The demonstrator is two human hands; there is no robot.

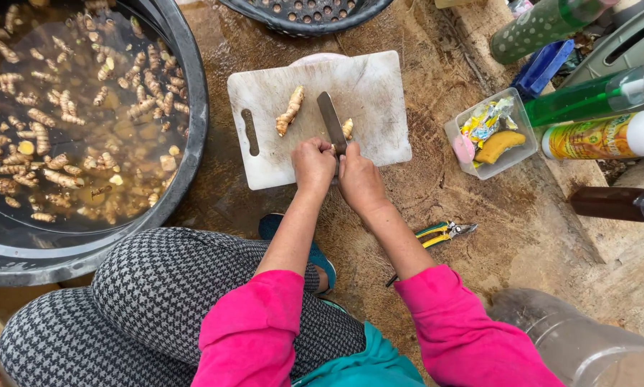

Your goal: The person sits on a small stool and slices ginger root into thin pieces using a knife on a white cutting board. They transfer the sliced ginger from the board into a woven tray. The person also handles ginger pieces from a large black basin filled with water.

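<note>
- Turmeric root (pixel 347 128), a small knobbly piece, lies on the white cutting board (pixel 379 100) just right of the knife blade (pixel 331 122), touching or nearly touching it; a longer root (pixel 290 110) lies apart to the left, well clear of both hands.
- Left hand (pixel 313 164) sits curled closed at the board's near edge, seemingly around the knife handle, though the handle itself is hidden; right hand (pixel 360 179) presses in just beside it, fingers folded, and whether they pinch the small piece cannot be told.
- Judged from this, a clean cut calls for the piece held flat and steady, fingertips tucked back from the edge, the blade brought straight down; the root is small and may roll.
- Board rests on a rough, stained, damp-looking wooden surface (pixel 437 186); a large black tub (pixel 193 93) of brown water full of roots stands to the left; a dark perforated basket (pixel 304 18) sits beyond the board.
- Right of the board: a clear plastic box (pixel 524 125) of small items, several bottles, and green-handled pruning shears (pixel 444 233) near the right forearm.
</note>
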